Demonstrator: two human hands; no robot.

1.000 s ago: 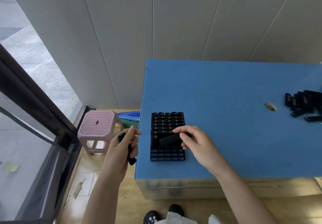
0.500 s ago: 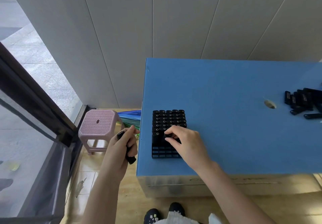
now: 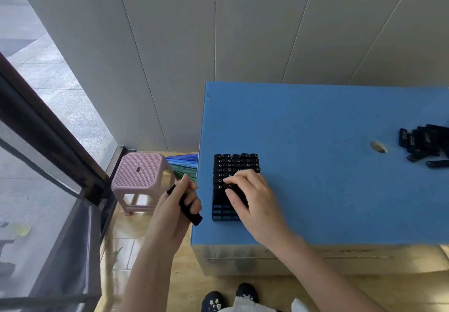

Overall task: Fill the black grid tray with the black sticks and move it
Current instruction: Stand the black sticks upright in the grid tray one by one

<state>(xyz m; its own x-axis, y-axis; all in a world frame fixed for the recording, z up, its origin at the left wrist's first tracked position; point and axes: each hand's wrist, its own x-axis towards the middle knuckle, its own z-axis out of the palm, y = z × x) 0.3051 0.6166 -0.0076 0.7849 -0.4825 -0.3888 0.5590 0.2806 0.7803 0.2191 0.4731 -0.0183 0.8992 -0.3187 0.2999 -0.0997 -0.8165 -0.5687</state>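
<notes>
One stick [image 3: 192,214] in left hand's [image 3: 167,212] fist, another in right hand's [image 3: 257,202] pinch; labels [image 3: 411,139] illegible.

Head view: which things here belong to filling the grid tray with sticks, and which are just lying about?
Part of the job: black grid tray; standing sticks already in it; spare stick gripped by the left hand; right hand on the tray; loose stick pile.

Lying about: pink stool; blue and green bundle beside it.

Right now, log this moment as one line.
left hand: holds black stick | right hand: on seated sticks in black grid tray | near rows: empty | loose sticks: right
</notes>
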